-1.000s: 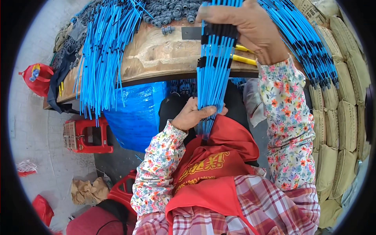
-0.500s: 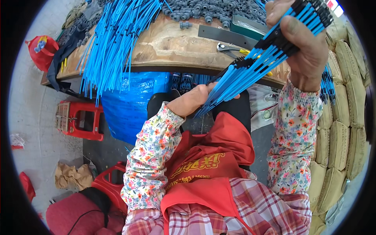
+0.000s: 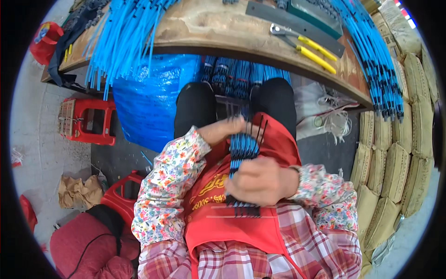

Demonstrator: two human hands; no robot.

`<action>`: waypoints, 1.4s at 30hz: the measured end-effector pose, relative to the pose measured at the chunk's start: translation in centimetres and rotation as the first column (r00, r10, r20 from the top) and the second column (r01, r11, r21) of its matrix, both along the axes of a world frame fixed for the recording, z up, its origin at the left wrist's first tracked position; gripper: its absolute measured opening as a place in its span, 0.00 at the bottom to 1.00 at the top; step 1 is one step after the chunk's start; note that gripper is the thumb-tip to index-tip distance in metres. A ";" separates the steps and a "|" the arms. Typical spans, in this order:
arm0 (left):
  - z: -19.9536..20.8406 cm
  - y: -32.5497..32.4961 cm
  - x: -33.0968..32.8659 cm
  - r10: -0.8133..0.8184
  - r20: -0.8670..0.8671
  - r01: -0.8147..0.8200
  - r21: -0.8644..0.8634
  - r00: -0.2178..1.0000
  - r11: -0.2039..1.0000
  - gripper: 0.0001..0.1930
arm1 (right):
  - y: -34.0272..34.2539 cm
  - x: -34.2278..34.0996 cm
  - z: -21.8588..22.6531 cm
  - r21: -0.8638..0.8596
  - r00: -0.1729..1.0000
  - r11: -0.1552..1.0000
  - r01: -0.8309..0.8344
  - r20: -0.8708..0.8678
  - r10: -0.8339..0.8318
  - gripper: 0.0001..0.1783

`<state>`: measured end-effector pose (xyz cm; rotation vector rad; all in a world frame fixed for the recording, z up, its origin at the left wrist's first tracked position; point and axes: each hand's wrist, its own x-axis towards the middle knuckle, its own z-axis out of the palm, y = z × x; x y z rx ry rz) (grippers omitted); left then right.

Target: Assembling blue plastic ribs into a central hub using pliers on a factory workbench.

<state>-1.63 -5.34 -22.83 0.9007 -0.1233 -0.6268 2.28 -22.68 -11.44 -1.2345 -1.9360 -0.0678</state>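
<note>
Over my lap I hold a bundle of thin blue tubes with black fittings, seen nearly end-on. My right hand is closed around its near part, slightly smeared by motion. Beyond it, my left hand curls against the far end of the bundle, its fingertips blurred and partly hidden. A few thin black strips stick out beside the left fingers; I cannot make out what they are. Under the bundle lies my red apron.
Blue tubes overhang the wooden table's left side, and black-jointed ones its right. Yellow-handled pliers lie near its edge. Below are a blue plastic sack and red stool. Tan sacks are stacked at right.
Both hands have brought the bundle from the table's right edge down over my lap, turning it. The right hand has come down and toward me. The view has tilted lower.
</note>
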 end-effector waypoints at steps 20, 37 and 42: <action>-0.6 -1.9 -3.8 -0.038 -0.146 0.005 -0.224 0.989 0.975 0.30 | -2.3 7.5 -5.7 -0.639 0.580 0.758 0.134 -0.569 -0.583 0.29; 0.3 -2.5 -2.7 -0.157 -0.142 0.157 -0.010 0.977 0.988 0.30 | 0.8 6.7 -10.3 -0.299 0.136 0.802 -0.517 -0.954 -0.267 0.37; 0.8 -2.6 -2.7 -0.116 -0.172 0.117 -0.008 0.978 0.993 0.24 | 1.2 6.8 -9.9 -0.398 0.156 0.803 -0.445 -0.917 -0.367 0.31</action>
